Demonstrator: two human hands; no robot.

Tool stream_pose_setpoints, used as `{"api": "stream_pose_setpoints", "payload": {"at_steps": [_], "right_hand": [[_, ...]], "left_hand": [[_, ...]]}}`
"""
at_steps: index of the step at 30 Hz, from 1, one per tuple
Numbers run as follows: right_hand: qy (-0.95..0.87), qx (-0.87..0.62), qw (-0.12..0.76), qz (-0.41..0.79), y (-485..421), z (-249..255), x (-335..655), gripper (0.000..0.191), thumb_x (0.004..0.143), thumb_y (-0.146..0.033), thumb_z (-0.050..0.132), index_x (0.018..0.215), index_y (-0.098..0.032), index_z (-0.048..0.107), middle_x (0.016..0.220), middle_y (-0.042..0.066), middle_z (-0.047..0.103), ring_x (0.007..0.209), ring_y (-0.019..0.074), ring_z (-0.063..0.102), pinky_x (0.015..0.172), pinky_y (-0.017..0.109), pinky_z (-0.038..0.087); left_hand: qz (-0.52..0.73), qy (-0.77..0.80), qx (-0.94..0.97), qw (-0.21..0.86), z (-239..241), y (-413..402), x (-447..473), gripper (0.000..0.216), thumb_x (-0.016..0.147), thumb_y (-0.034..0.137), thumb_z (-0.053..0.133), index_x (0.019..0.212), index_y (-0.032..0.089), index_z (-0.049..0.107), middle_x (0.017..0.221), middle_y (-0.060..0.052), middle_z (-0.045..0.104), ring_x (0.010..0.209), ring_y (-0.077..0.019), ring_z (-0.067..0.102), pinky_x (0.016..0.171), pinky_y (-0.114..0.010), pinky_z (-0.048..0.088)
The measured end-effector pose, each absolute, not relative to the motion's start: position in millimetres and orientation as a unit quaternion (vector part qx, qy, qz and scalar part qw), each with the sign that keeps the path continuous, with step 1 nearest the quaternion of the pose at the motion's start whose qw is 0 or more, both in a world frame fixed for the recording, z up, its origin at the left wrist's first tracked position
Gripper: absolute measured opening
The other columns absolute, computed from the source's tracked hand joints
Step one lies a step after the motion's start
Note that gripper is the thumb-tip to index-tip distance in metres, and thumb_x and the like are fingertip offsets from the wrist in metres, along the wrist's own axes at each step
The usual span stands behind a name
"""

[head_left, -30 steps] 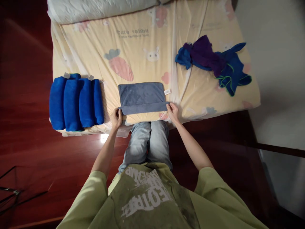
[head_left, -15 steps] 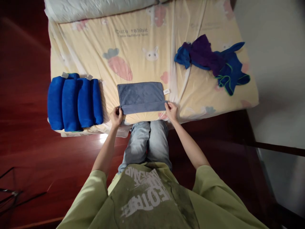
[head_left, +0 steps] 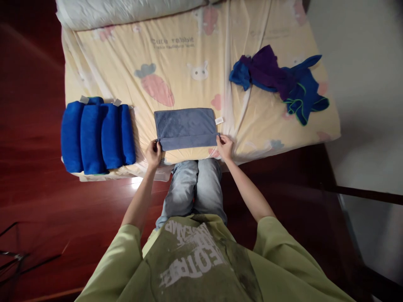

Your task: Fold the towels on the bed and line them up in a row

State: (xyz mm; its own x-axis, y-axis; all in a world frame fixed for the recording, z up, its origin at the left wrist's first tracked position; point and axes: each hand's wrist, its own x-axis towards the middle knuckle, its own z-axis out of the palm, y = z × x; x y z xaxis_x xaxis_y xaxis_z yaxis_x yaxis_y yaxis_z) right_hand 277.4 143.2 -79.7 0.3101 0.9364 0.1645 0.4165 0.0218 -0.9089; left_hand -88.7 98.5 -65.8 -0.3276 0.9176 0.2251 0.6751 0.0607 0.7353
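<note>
With the left hand (head_left: 153, 154), pinching the left end of a folded strip (head_left: 189, 142) on the gray-blue towel (head_left: 185, 121); curling thumb and finger into a small loop there; with the right hand (head_left: 225, 147), pinching the right end of the same strip between thumb and fingertips; holding both hands apart, stretching the strip straight between. Observing the towel lying flat near the front edge of the yellow patterned sheet (head_left: 192, 94), just ahead of the jeans (head_left: 195, 180); noting a white tag (head_left: 219, 120) sticking out from the towel's right side, just beyond the right hand; not telling the number of layers from this angle.

Left of the left hand, finding blue rolls (head_left: 97, 136) lying side by side, touching; counting four across the front, with part of another showing behind; noting two pale tags at the far ends; seeing bare sheet between rolls and towel. Farther right, finding a crumpled heap (head_left: 273, 73) of blue and purple cloth, lying well apart from the towel; noting bright green edging on some of the blue. Across the far side, seeing a pale quilt (head_left: 126, 13) lying bunched; below, seeing dark red floor (head_left: 103, 209) and, lower left, a thin black stand (head_left: 19, 256).
</note>
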Motion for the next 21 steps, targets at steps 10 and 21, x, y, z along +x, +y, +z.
{"api": "stream_pose_setpoints", "payload": {"at_steps": [10,21], "right_hand": [[-0.503,-0.680,0.490,0.209,139.9,-84.7,269.6,0.039,0.088,-0.056,0.066,0.090,-0.018,0.073,0.070,0.003,0.069,0.061,0.0157,0.061,0.073,0.032,0.060],[-0.681,-0.590,0.404,0.158,133.9,-81.3,280.8,0.033,0.104,-0.035,0.049,0.116,-0.027,0.078,0.128,0.011,0.073,0.126,0.0276,0.067,0.114,0.048,0.052]], "left_hand": [[0.399,0.708,0.572,0.114,-69.4,97.1,-89.5,0.024,0.097,0.040,0.058,0.108,0.022,0.070,0.088,-0.007,0.066,0.088,-0.0226,0.063,0.080,-0.034,0.052],[0.380,0.616,0.677,0.134,-70.4,95.1,-89.7,0.028,0.104,0.032,0.048,0.103,0.026,0.075,0.121,-0.010,0.075,0.128,-0.0270,0.064,0.113,-0.051,0.047]]}}
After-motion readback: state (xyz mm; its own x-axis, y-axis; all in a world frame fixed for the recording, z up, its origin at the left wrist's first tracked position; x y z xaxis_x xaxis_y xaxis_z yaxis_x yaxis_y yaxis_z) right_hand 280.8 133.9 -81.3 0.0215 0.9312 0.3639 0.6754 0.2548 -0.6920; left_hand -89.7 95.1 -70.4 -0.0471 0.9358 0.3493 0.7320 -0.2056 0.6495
